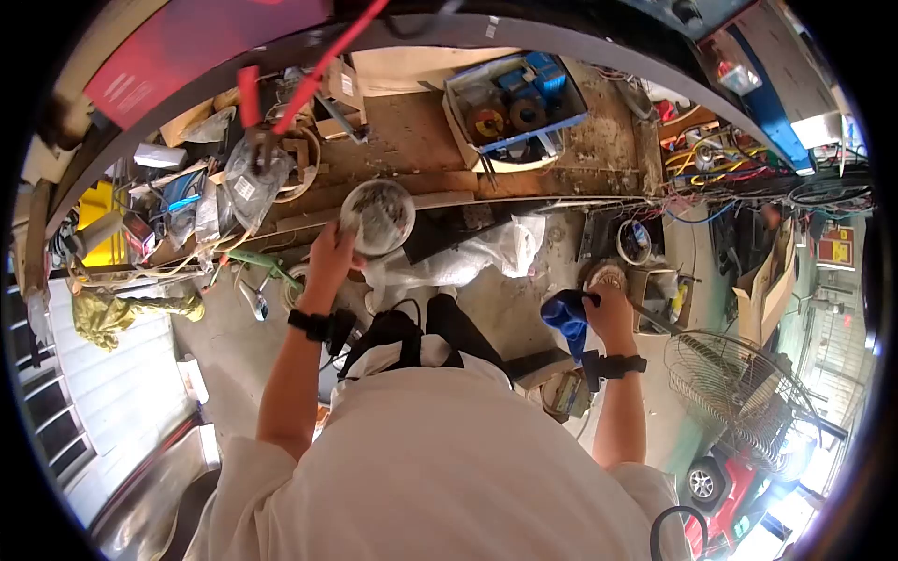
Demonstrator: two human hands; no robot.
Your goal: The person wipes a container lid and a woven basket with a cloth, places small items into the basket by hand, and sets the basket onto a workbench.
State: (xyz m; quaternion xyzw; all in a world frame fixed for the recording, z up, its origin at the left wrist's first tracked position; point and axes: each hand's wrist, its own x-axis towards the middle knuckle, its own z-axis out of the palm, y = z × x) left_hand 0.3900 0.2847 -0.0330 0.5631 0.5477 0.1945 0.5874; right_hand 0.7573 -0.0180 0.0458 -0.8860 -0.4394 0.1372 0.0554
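Holding a tub, left fingers closed at its edge; right fingers gripping blue cloth, apart from it.

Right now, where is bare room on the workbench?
Workbench: mostly bare wood between the small cardboard box and the blue-edged box, plus another patch right of the latter. The left end, around plastic bags, is crowded.

Both hands apart, fingers curled.
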